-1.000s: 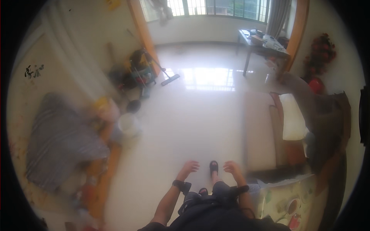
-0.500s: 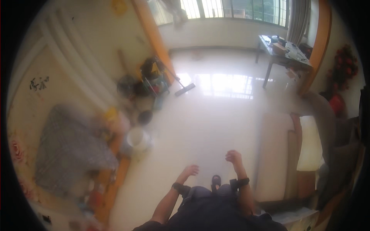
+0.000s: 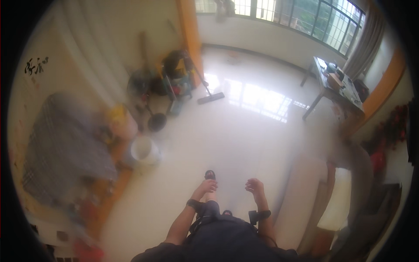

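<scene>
empty hands held forward over an open floor

head view: the left hand (image 3: pixel 205 188) hangs in front of the thigh, its grip slack, fingers loosely curved around nothing. nearest to it is the black sandal (image 3: pixel 210 174), just beyond the fingers in view, worn on the forward foot. the right hand (image 3: pixel 255 187) is raised over the floor (image 3: pixel 227 144), its grip likewise relaxed and empty, well apart from the sofa (image 3: pixel 297 192) to its right. elbows look bent, perhaps for balance over that forward foot.

by the left wall, a flat mop (image 3: pixel 211 98) leans near the orange post (image 3: pixel 190 39), probably for support; a white bucket (image 3: pixel 145 150) stands nearer, likely there to spare the walkway. a cluttered bench (image 3: pixel 314 105) stands near the window (image 3: pixel 305 19), presumably for daylight.
</scene>
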Demonstrator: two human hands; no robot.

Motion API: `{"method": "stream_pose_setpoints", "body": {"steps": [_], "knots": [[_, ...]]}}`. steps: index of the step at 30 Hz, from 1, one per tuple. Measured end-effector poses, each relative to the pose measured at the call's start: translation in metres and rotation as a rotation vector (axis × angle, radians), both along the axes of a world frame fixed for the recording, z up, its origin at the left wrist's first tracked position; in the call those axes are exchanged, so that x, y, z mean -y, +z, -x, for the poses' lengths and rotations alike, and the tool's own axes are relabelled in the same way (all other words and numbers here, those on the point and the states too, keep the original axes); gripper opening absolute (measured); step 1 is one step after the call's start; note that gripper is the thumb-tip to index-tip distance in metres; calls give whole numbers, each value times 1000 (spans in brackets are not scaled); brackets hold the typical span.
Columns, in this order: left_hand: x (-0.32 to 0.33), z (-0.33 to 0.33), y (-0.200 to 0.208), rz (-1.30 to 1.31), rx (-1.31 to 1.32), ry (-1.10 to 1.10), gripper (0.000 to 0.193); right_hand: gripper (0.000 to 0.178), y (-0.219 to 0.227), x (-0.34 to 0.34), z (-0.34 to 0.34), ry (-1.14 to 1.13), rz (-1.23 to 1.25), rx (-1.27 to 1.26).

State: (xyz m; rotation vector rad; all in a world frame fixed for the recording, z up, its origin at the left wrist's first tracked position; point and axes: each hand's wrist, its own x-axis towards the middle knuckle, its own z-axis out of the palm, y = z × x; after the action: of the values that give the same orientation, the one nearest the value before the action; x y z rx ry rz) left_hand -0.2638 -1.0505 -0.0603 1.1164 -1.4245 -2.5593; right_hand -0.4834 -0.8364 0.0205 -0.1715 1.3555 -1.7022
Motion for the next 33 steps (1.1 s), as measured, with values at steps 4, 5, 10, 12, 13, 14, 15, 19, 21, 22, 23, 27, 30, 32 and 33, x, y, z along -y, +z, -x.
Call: {"method": "stream_pose_setpoints", "body": {"steps": [4,5,10,12,13,14,15,19,21,22,23,27,30,32,33], "knots": [[84,25,-2,7,-46,77,24,27,-5,83,31,-3,-37,-48],[109,36,3,25,-95,99,27,27,-2,107,44,18,-47,-55],[221,60,9,3,-98,238,25,25,45,234,91,132,-94,-128],[262,83,23,51,-101,227,25,24,59,279,116,175,-105,-212],[284,95,34,89,-98,213,25,24,70,302,124,153,-91,-215],[305,104,47,131,-80,197,25,24,85,324,131,165,-40,-226],[327,112,52,147,-82,179,25,25,93,345,137,181,12,-237],[389,132,56,102,11,154,30,25,95,410,155,206,42,-220],[413,144,54,120,-22,165,30,25,81,437,169,225,38,-204],[427,151,53,98,-43,150,30,25,74,452,176,236,13,-178],[435,154,49,96,-30,165,30,26,68,463,180,258,-18,-144],[475,182,44,-232,-104,205,25,27,43,518,216,234,-59,-87],[533,213,52,-401,-209,346,22,31,19,584,252,277,-8,-115],[589,235,59,-310,-223,419,21,30,29,644,271,323,-10,-122],[618,247,68,-247,-182,501,20,30,40,673,279,339,1,-117]]}}
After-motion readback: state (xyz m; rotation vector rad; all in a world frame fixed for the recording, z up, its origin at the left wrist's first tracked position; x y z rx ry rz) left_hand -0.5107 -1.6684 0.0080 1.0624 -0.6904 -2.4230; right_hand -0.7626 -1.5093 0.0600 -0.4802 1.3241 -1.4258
